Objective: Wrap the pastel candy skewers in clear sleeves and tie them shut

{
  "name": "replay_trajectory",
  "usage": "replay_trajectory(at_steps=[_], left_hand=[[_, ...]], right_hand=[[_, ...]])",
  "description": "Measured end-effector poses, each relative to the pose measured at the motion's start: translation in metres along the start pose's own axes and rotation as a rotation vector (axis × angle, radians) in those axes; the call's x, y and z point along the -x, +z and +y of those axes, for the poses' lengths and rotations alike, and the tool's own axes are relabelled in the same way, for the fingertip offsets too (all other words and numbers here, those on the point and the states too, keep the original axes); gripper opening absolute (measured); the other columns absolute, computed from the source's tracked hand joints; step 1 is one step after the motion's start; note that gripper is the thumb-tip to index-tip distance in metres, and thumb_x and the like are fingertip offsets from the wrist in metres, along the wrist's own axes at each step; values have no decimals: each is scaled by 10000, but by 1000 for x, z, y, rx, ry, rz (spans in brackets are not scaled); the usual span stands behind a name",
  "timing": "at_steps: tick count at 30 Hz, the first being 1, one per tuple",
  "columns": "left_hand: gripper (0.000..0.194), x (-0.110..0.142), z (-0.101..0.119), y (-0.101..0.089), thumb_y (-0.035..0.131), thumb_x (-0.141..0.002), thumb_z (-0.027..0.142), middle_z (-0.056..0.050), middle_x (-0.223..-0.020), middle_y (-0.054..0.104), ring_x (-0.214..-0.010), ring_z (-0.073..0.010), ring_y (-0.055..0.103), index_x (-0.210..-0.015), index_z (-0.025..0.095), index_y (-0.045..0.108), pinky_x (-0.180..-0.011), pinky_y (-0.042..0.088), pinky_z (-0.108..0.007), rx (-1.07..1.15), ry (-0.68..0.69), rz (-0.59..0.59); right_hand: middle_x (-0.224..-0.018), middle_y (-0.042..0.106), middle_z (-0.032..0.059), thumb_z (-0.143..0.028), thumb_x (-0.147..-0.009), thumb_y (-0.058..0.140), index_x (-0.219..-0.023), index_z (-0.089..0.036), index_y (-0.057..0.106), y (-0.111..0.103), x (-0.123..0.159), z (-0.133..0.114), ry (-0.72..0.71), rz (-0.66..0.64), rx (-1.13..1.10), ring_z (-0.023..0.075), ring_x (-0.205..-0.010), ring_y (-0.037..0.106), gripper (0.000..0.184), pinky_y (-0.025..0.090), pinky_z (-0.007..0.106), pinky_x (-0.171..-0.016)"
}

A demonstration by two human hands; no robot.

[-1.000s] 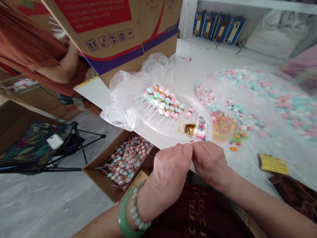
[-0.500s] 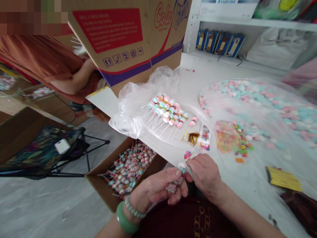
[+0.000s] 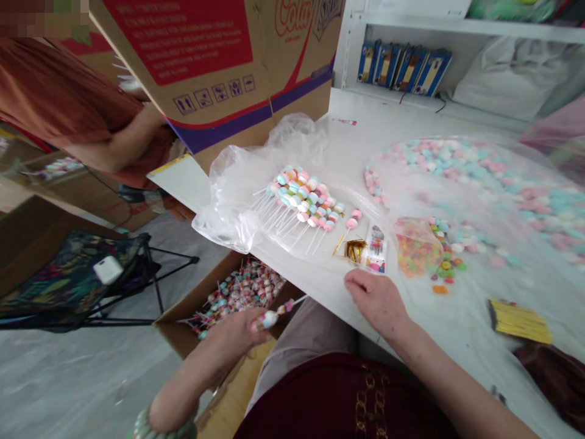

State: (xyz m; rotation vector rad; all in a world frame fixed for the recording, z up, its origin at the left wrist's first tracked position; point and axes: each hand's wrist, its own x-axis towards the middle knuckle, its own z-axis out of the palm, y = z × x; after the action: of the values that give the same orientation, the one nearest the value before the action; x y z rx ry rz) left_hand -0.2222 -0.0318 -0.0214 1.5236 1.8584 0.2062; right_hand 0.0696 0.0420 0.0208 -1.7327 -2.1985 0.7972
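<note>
Left hand: I see its grip pinching one skewer by the marshmallow end, fingers curled around it.
Skewer: it sits in that grip, at the near end of the box in my view; its white stick points up toward the bench. I cannot tell whether they touch.
Box: open, beside and below the bench edge, heaped with a pile of similar sweets.
Right hand: curled in at the bench's front edge, well apart from the skewer; I cannot tell whether it holds anything.
Bench: a batch of skewers lies on clear plastic, with gold ties nearby and gummies beyond.
Pressure: I judge a light pinch best, as marshmallow probably dents.
Stick angle: I would tilt the tip clear of the bench edge and the box wall, lest it snag.
Height: low over the pile seems kindest; a long drop could bend the stick.
</note>
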Motion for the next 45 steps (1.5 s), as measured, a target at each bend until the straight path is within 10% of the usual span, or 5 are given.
replay_trajectory(at_steps=[6,16,30,38,45], left_hand=[[573,-11,-41,-9,560,-755,418,-195,-1299,516,-1145,-368,540,-1265,158,556,-903,446,-446,-335,-219,353],[158,-27,88,5,589,-787,291,-53,-900,699,-857,-186,628,-823,194,708,-816,480,-291,385,324,380],[262,-44,167,55,699,-708,295,-35,-853,675,-700,-137,542,-942,178,715,-658,437,-257,933,260,23],[269,-43,167,43,768,-674,315,-52,-837,695,-785,-160,601,-868,133,730,-779,452,-292,1301,211,-335],[224,-46,126,45,783,-637,311,-49,-660,661,-611,-126,563,-667,106,697,-658,455,-271,1387,-40,-119]], right_hand=[[-1044,627,204,-401,-904,487,-1094,-87,584,-3,-33,54,322,306,455,292,-838,630,380,380,309,-578],[-838,683,61,-240,-787,474,-949,-200,680,-9,-30,75,481,352,59,238,-804,597,265,372,315,-674],[-672,546,-10,-280,-807,487,-719,-207,545,-15,-3,58,124,605,-384,174,-694,513,128,391,304,-675],[-580,509,-55,-268,-827,501,-708,-218,509,-13,9,14,50,154,-597,131,-563,488,130,374,249,-570],[-742,637,4,-284,-880,459,-776,-213,616,-8,-38,-1,25,100,-91,160,-718,576,200,380,261,-633]])
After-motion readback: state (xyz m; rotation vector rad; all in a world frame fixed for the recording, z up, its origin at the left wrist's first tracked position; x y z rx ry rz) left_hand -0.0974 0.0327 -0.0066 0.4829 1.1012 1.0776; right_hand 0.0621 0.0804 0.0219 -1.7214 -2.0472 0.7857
